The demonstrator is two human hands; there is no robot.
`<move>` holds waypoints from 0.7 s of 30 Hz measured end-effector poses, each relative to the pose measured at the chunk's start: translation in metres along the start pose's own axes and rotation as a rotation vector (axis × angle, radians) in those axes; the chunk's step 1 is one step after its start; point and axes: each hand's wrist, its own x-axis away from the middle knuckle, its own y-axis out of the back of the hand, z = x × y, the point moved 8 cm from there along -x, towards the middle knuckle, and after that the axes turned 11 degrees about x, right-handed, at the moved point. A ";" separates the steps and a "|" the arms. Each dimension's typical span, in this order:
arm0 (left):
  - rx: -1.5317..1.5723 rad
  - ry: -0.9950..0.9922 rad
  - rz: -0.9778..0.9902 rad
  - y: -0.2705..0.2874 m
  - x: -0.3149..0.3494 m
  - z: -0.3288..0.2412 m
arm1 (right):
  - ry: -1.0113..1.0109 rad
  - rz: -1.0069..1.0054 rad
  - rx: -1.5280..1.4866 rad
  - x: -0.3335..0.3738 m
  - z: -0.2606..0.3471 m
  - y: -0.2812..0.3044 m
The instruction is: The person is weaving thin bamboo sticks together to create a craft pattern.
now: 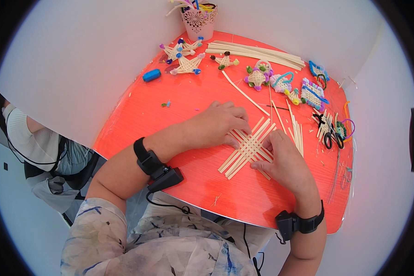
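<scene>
A woven lattice, probably light and brittle, best held near its middle, is lightly pinched by left hand and right hand fingers.

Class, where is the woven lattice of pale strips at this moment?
In the head view, the woven lattice is right of centre over the red table, between the person's left hand and right hand, with loose strips to its upper right.

On red table before you: pale openwork pot at far edge, star ornaments near it, black-handled scissors to your right, blue block to your left.
</scene>
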 end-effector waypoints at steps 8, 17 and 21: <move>0.002 -0.002 -0.002 -0.001 -0.001 0.000 | -0.006 0.034 -0.018 0.000 0.001 0.001; -0.001 -0.015 -0.005 -0.001 -0.001 0.000 | -0.015 0.032 -0.011 0.001 0.001 0.001; 0.016 -0.047 -0.041 0.000 0.001 0.003 | -0.030 0.029 -0.032 0.002 0.000 0.003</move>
